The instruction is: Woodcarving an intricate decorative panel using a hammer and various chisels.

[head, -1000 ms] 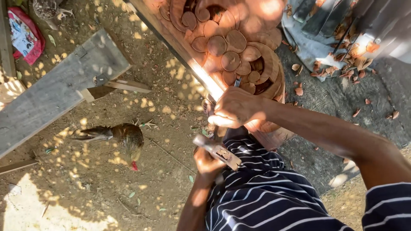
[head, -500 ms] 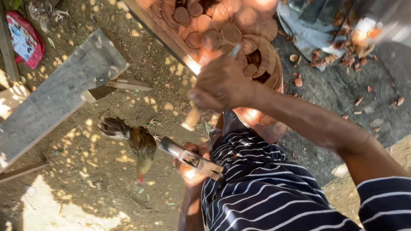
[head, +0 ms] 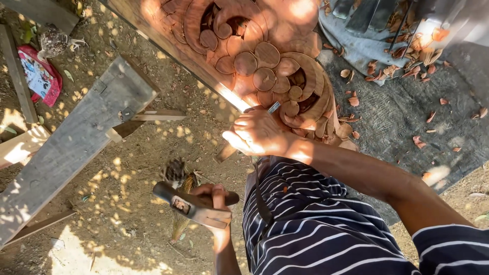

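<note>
So I'm gripping the chisel (head: pixel 248 131) in my right hand (head: pixel 260 133), fingers wrapped fully round it, with the metal tip poking out the top of my fist and touching the lower edge of the carved wooden panel (head: pixel 254 56), right where the round petal shapes are curling into the scroll work. The wooden handle end is sticking out below my fist toward the dirt. My left hand (head: pixel 211 201) is hanging lower down, closed tight on the hammer (head: pixel 191 203), well apart from the chisel, with open air between the two. The panel's straight edge is running diagonally just left of my right hand, catching bright sun. Past that edge there's bare dirt ground (head: pixel 153 153), then a grey plank (head: pixel 76 147) lying at a slant, so I'm getting plenty of elbow room on that side. A chicken (head: pixel 175 175) is standing just behind the hammer, kinda close. Wood chips (head: pixel 407 61) are lying scattered over the dark mat (head: pixel 397 112) on the right side
</note>
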